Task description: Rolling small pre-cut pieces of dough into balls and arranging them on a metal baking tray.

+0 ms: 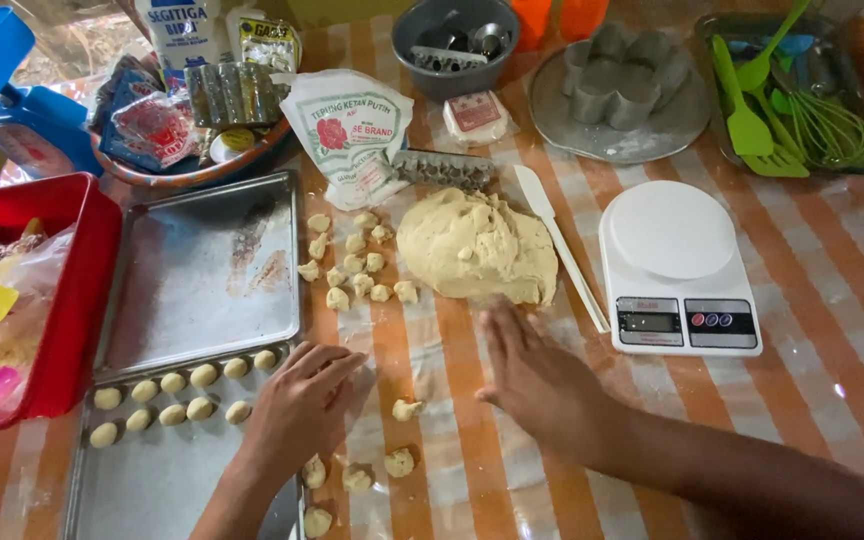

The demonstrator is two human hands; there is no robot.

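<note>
Head view: an orange-checked worktop [832, 300] under clear plastic carries a dough mound [477, 248], a white scale [674, 268] and a metal tray [202, 270]. Left hand [302, 405] rests flat at the tray's edge near small dough balls [182, 380], grip holding nothing. Right hand [537, 375] lies flat with its grip wide and empty just below the mound.

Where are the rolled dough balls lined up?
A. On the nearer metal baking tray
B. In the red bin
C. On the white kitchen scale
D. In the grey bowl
A: two rows of rolled dough balls sit on the nearer metal baking tray, just left of the left hand; the white kitchen scale carries nothing.
</note>
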